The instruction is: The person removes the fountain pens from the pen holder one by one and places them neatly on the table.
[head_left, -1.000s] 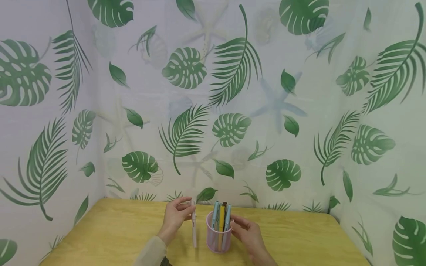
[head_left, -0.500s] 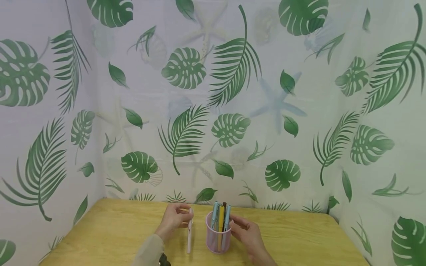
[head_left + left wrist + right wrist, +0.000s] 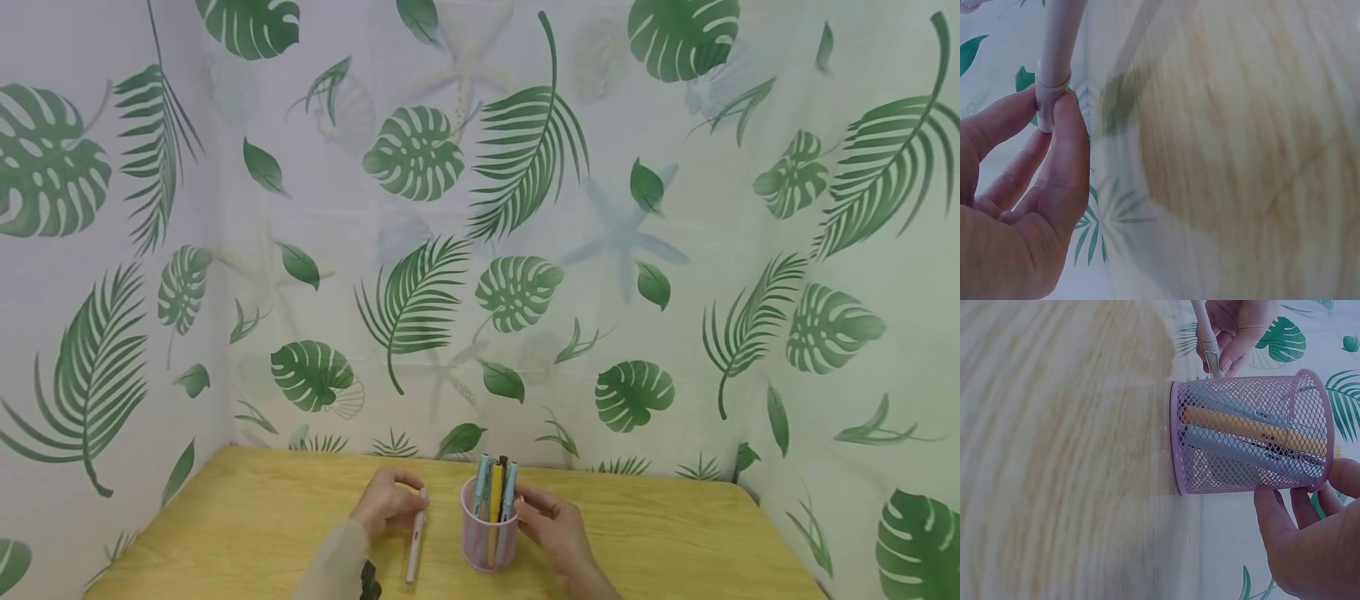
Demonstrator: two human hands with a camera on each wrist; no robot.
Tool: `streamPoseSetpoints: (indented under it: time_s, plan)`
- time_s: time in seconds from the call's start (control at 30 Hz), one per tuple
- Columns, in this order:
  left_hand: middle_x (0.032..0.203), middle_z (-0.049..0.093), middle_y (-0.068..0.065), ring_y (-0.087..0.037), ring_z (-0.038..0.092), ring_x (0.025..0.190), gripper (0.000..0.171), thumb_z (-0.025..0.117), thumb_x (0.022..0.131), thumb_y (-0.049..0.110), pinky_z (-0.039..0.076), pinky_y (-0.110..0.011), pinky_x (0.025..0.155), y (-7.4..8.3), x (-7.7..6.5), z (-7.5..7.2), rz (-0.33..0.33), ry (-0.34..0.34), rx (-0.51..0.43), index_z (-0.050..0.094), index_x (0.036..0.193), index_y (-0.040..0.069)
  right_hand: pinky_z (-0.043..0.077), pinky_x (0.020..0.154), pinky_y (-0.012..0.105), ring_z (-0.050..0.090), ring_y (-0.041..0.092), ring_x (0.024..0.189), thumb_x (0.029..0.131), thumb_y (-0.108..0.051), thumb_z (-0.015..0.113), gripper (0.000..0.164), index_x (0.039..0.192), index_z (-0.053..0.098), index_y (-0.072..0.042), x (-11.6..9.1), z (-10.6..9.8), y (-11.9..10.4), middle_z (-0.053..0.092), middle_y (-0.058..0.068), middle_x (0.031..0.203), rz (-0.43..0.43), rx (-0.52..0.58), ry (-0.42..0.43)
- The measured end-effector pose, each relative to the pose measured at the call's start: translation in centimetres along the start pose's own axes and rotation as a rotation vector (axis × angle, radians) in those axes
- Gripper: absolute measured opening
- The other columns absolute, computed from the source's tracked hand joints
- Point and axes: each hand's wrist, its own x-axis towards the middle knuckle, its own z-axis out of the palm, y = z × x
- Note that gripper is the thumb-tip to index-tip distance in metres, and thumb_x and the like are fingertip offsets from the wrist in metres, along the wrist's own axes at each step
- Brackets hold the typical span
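Left hand (image 3: 386, 504) pinches pale pen (image 3: 415, 550) by its far end; long axis runs nearward, slightly left. Pen sits left of mesh cup (image 3: 472, 540), apart from it. Right hand (image 3: 555, 529) grips cup's right side, farther from pen.

tabletop nook (image 3: 645, 533), leaf-print walls (image 3: 480, 225)

I have a lane over the table (image 3: 675, 550) between the pale pen (image 3: 415, 550) and the mesh cup (image 3: 474, 546), with the left hand (image 3: 385, 502) at the pen's far end. The right hand (image 3: 557, 527), holding the cup, bars its right side, and the pens (image 3: 496, 492) standing out of its top obstruct a low pass overhead. I find broad room outside both hands. Behind, the patterned wall (image 3: 555, 383) stops me; the gap before it is hard to judge.
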Motion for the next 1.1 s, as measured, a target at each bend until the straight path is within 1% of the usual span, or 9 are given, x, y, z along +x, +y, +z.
streamPoseSetpoints:
  time_s: [0.13, 0.3, 0.4, 0.57, 0.77, 0.97, 1.1]
  plan:
    - [0.083, 0.067, -0.011, -0.014, 0.063, 0.062, 0.030, 0.072, 0.078, -0.009, 0.057, -0.030, 0.058, -0.12, 0.24, -0.23, -0.006, 0.021, 0.027, 0.064, 0.107, -0.009, 0.054, 0.094, 0.038, 0.061, 0.028, 0.118, 0.094, -0.014, 0.066, 0.044, 0.132, 0.056, 0.005, 0.09, -0.06, 0.12, 0.057, 0.024, 0.135, -0.008, 0.008, -0.001]
    - [0.081, 0.067, -0.013, -0.015, 0.062, 0.062, 0.029, 0.070, 0.079, -0.009, 0.057, -0.032, 0.058, -0.22, 0.33, -0.62, -0.060, 0.021, 0.018, 0.064, 0.107, -0.008, 0.054, 0.094, 0.039, 0.061, 0.027, 0.118, 0.094, -0.013, 0.066, 0.044, 0.132, 0.056, 0.006, 0.06, 0.00, 0.06, 0.057, 0.025, 0.135, -0.010, 0.007, -0.002]
    - [0.081, 0.069, -0.015, -0.016, 0.064, 0.061, 0.029, 0.070, 0.079, -0.010, 0.058, -0.033, 0.057, -0.41, 0.43, -0.72, -0.079, 0.017, 0.015, 0.063, 0.106, -0.008, 0.054, 0.095, 0.039, 0.061, 0.027, 0.118, 0.094, -0.014, 0.066, 0.044, 0.132, 0.056, 0.005, 0.06, -0.01, 0.03, 0.057, 0.024, 0.135, -0.006, 0.007, -0.001]
    - [0.078, 0.070, -0.013, -0.016, 0.064, 0.061, 0.031, 0.072, 0.077, -0.009, 0.057, -0.033, 0.056, -0.63, 0.48, -0.72, -0.078, 0.022, 0.012, 0.063, 0.106, -0.008, 0.054, 0.094, 0.039, 0.061, 0.027, 0.118, 0.093, -0.014, 0.067, 0.044, 0.131, 0.057, 0.005, 0.13, -0.02, -0.02, 0.057, 0.024, 0.135, 0.005, 0.011, 0.002]
    - [0.076, 0.070, -0.012, -0.016, 0.065, 0.061, 0.028, 0.074, 0.076, -0.008, 0.058, -0.033, 0.056, -0.54, 0.69, -0.72, -0.080, 0.041, 0.022, 0.064, 0.102, -0.007, 0.054, 0.094, 0.039, 0.062, 0.025, 0.116, 0.093, -0.013, 0.067, 0.042, 0.130, 0.057, 0.005, 0.15, 0.04, -0.19, 0.057, 0.024, 0.135, 0.014, 0.006, 0.014]
    - [0.078, 0.070, -0.014, -0.017, 0.066, 0.063, 0.025, 0.073, 0.076, -0.010, 0.058, -0.032, 0.057, -0.26, 0.55, -0.68, -0.090, 0.048, 0.086, 0.066, 0.100, -0.007, 0.054, 0.094, 0.039, 0.062, 0.026, 0.116, 0.093, -0.012, 0.067, 0.043, 0.130, 0.057, 0.006, 0.15, 0.06, -0.20, 0.057, 0.025, 0.135, 0.010, 0.006, 0.017]
    - [0.076, 0.070, -0.013, -0.016, 0.066, 0.062, 0.024, 0.073, 0.075, -0.011, 0.057, -0.032, 0.055, -0.07, 0.34, -0.58, -0.089, 0.051, 0.109, 0.066, 0.098, -0.006, 0.054, 0.093, 0.039, 0.062, 0.025, 0.116, 0.092, -0.013, 0.068, 0.042, 0.130, 0.058, 0.004, 0.24, 0.11, -0.13, 0.057, 0.024, 0.135, 0.019, -0.002, 0.023]
